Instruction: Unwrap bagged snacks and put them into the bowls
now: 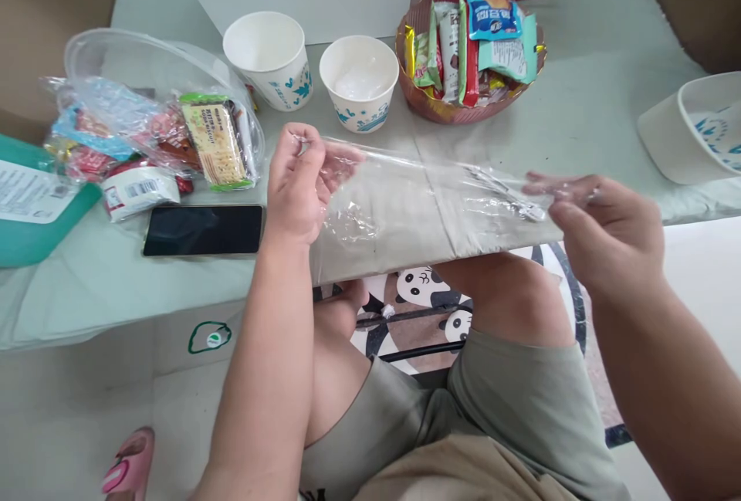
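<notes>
Left grip (304, 184) pinched tight on one end of clear plastic film (428, 200), right grip (610, 227) pinched on the other, film stretched between both above the desk (602, 92), paper cup (363, 116) beyond the left grip, black phone (202, 231) to its left

Dark phone (202, 231) lying flat; packaged snacks (451, 53) in reddish bowl (455, 110).

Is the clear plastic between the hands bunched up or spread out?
Spread out: the clear plastic stretches from the left hand to the right hand.
</notes>
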`<state>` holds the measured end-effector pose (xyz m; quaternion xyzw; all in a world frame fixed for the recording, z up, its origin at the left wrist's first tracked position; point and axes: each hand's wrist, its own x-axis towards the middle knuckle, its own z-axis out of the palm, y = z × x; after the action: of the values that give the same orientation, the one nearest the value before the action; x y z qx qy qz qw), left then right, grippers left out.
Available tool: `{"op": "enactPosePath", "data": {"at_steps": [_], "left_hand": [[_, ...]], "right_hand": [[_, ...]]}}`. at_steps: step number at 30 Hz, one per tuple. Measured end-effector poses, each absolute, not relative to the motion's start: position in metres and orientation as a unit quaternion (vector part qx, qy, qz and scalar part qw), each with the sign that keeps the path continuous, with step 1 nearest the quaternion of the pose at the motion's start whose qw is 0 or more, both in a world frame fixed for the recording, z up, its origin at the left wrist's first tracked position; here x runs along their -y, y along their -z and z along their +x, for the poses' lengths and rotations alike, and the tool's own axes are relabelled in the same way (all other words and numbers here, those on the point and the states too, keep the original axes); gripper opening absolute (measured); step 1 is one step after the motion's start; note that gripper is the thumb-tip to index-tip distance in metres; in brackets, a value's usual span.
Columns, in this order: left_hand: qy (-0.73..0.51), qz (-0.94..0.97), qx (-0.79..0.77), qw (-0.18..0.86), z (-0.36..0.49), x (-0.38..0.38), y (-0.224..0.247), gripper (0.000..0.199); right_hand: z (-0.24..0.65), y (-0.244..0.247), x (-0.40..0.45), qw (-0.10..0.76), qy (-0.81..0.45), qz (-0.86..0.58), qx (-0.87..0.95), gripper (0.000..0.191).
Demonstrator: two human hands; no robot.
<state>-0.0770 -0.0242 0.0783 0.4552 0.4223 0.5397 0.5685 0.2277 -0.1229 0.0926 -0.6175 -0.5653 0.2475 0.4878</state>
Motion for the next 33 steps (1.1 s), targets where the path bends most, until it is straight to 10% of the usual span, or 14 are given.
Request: {"op": "enactPosePath", "data": {"at_steps": [9, 21, 27, 33], "left_hand": [[-0.46, 0.508, -0.553, 0.473, -0.076, 0.018, -0.06, 0.043], [-0.406, 0.571, -0.436, 0.565, -0.074, 0.015, -0.05, 0.032], [-0.355, 0.552, -0.366, 0.66, -0.076, 0.024, -0.063, 0.051], [-0.426, 0.503, -0.414, 0.628, -0.089, 0.024, -0.066, 0.037]], "right_hand": [[0.213, -0.084, 0.124, 0.497, -0.46, -0.661, 0.323, 0.035], [0.227, -0.078, 0.125, 0.443, -0.196, -0.695, 0.531, 0.041], [0.172, -0.094, 0.074, 0.302, -0.491, -0.505, 0.643, 0.072], [0.145, -0.08, 0.09, 0.189, -0.665, -0.484, 0.536, 0.035]]}}
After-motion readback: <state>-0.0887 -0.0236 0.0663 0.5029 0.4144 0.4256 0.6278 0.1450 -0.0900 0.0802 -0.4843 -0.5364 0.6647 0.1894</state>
